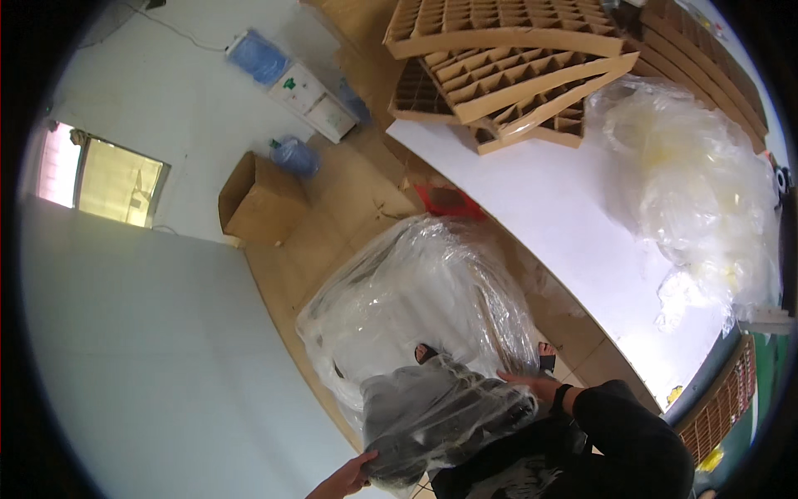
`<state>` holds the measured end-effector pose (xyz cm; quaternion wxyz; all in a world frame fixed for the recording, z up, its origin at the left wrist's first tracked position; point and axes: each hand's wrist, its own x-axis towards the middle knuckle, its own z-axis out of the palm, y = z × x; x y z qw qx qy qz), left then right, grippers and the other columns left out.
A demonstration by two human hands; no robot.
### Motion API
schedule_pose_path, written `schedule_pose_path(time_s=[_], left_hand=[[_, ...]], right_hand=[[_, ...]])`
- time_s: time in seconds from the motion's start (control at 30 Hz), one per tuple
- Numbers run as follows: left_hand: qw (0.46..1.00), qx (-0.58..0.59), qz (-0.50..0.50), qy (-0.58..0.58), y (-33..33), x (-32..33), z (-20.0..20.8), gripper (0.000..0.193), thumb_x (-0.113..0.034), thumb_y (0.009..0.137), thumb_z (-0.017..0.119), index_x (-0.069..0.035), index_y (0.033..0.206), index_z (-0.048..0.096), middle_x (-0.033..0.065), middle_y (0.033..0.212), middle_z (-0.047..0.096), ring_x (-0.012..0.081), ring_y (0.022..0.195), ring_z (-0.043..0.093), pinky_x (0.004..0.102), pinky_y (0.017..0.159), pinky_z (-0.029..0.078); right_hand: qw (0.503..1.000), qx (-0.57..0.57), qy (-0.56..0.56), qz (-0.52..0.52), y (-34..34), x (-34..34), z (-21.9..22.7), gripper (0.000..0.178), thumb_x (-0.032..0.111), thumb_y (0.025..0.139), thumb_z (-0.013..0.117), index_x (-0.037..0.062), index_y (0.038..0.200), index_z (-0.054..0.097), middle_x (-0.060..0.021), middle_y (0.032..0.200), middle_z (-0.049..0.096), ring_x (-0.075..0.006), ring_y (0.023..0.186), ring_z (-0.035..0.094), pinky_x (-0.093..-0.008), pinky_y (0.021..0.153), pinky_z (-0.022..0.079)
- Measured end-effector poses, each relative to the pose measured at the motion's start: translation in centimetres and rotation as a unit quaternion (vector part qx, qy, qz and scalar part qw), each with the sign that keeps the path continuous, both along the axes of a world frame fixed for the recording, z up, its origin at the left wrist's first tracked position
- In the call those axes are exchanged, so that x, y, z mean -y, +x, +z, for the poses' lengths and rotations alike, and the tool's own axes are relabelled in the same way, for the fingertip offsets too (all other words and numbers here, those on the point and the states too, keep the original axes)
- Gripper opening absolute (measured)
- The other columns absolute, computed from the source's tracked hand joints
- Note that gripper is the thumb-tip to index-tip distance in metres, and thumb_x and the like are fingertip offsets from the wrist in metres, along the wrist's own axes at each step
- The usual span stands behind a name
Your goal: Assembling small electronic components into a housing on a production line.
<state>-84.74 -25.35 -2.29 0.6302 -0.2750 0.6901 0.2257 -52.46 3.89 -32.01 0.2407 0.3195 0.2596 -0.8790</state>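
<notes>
A crumpled clear plastic bag [445, 412] is spread in front of my body, and dark shapes show through it; whether they are contents or my dark clothes I cannot tell. At its lower left edge, my left hand [356, 474] is closed on the plastic. My right hand [534, 386], wearing a black wristband, holds the bag's upper right side, its fingers pointing left and partly hidden. Just beyond stands a large bundle [407, 283] wrapped in clear plastic, whitish inside, with a brown strip along its right side.
A white table [540, 195] on the right bears stacked cardboard divider grids [507, 41] and a heap of clear plastic bags [690, 183]. A red container [449, 202] sits by its edge. Farther off are an open carton [262, 200], a blue water jug [294, 156] and a water dispenser [312, 100].
</notes>
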Motion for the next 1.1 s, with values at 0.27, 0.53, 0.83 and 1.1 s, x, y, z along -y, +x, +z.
schedule_pose_path(time_s=[0.27, 0.53, 0.83, 1.1], left_hand=[[0.959, -0.031, -0.166, 0.228, 3.3, -0.6, 7.9, 0.054, -0.041, 0.090, 0.055, -0.005, 0.130, 0.047, 0.0106, 0.107, 0.062, 0.0209, 0.093, 0.059, 0.0374, 0.088, 0.046], [0.968, -0.126, -0.131, 0.176, 5.2, -6.5, 17.1, 0.060, -0.035, 0.090, 0.056, 0.000, 0.136, 0.039, 0.0149, 0.136, 0.045, 0.0237, 0.127, 0.040, 0.0368, 0.103, 0.034], [0.902, -0.321, -0.017, 0.287, 7.5, -6.6, 30.9, 0.058, -0.039, 0.088, 0.054, -0.004, 0.134, 0.043, 0.0126, 0.131, 0.050, 0.0313, 0.121, 0.045, 0.0472, 0.102, 0.036], [0.829, -0.232, -0.212, 0.463, 7.5, -17.8, 30.8, 0.058, -0.036, 0.084, 0.058, -0.004, 0.130, 0.045, 0.0106, 0.124, 0.053, 0.0263, 0.112, 0.049, 0.0424, 0.096, 0.039]], right_hand=[[0.998, -0.046, -0.024, 0.039, 0.4, -2.5, 3.8, 0.075, 0.060, 0.085, 0.052, 0.0094, 0.139, 0.039, -0.0052, 0.144, 0.035, -0.0199, 0.125, 0.041, -0.0367, 0.101, 0.038], [0.940, -0.322, 0.092, -0.071, -3.1, -7.6, 10.2, 0.059, 0.049, 0.084, 0.059, 0.0066, 0.125, 0.053, -0.0051, 0.120, 0.059, -0.0188, 0.104, 0.058, -0.0357, 0.091, 0.046], [0.959, -0.219, 0.037, -0.174, -0.7, -15.4, 32.7, 0.058, 0.047, 0.082, 0.063, 0.0065, 0.122, 0.053, -0.0079, 0.117, 0.060, -0.0163, 0.098, 0.058, -0.0317, 0.085, 0.049], [0.833, -0.341, 0.319, -0.295, 15.2, -18.0, 48.4, 0.075, 0.041, 0.084, 0.060, 0.0093, 0.144, 0.028, -0.0129, 0.143, 0.034, -0.0215, 0.126, 0.038, -0.0332, 0.100, 0.039]])
